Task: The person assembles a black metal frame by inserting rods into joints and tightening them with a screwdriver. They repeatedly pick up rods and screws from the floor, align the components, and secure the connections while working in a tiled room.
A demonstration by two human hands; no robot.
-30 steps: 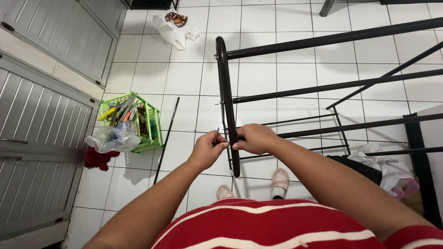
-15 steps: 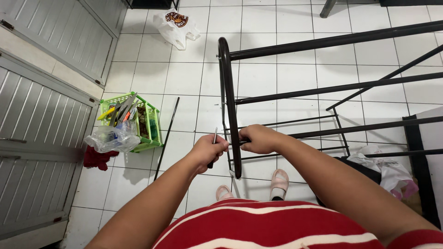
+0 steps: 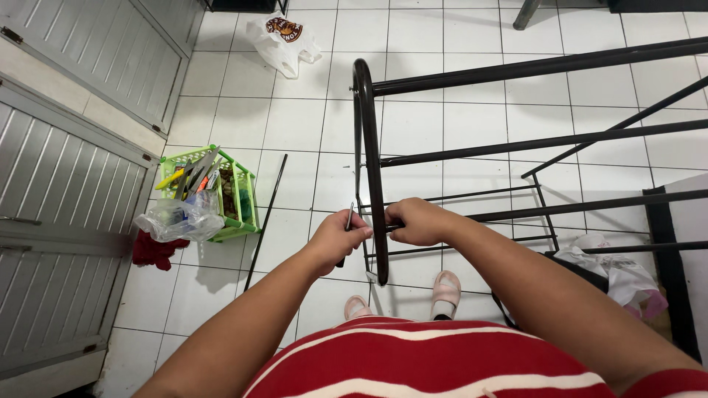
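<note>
The person in the red striped shirt [image 3: 435, 361] stands over the white tiled floor [image 3: 435, 118], pale slippers [image 3: 446, 286] showing at six o'clock. Just above them, the left hand [image 3: 338, 239] pinches a thin dark tool [image 3: 347, 225] between thumb and curled fingers, its tip pointing up. At three o'clock of it, nearly touching, the right hand [image 3: 415, 221] is closed in a fist around a bar of the black metal frame [image 3: 369, 169], beside its curved upright tube. At nine o'clock sits a green basket [image 3: 237, 195] of tools with a clear bag [image 3: 177, 220]; a thin black rod [image 3: 265, 210] lies between. At twelve o'clock, far off, lies a white plastic bag [image 3: 286, 40].
</note>
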